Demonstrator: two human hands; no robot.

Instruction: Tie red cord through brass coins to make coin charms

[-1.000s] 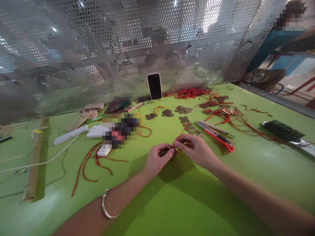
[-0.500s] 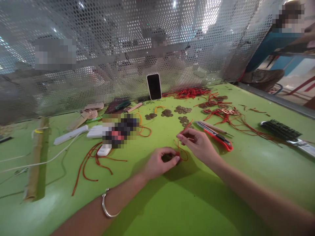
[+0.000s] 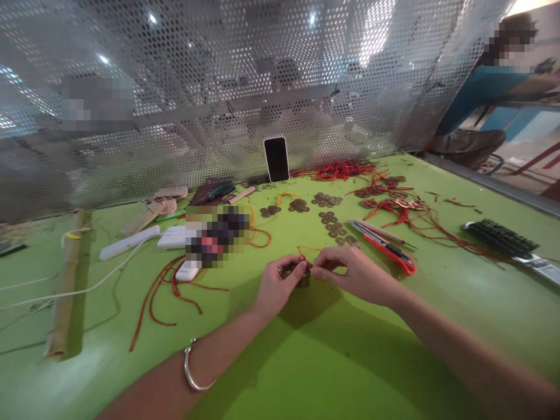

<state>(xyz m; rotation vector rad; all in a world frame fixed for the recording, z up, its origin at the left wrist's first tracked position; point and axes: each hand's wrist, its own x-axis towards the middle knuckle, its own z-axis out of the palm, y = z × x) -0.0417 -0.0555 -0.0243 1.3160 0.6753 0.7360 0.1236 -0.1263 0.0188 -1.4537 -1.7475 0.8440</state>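
My left hand point(image 3: 279, 284) is closed in a pinch on a red cord point(image 3: 301, 257), which forms a small loop above the thumb. Below those fingers a dark coin-like piece point(image 3: 303, 280) shows in part; the rest is hidden. Close by on the right, my right hand point(image 3: 356, 273) has thumb and forefinger pressed together on the red cord beside the left thumb. A thin cord end sticks up behind the fingertips. Beyond the hands lie several clusters of old holed coins point(image 3: 327, 199). A red utility knife point(image 3: 385, 248) rests right of my right hand.
A black phone point(image 3: 276, 159) leans upright against the perforated metal screen point(image 3: 196, 116). Red cords point(image 3: 339, 171) lie heaped at the back. To the right is a black brush point(image 3: 501, 236); leftward are a white power strip point(image 3: 129, 242) and a bamboo piece point(image 3: 65, 286). A person sits at far right.
My right hand has come down from holding the cord raised and now meets the left fingertips. The long cord loop between the hands has become a small one. My left hand moved slightly left.
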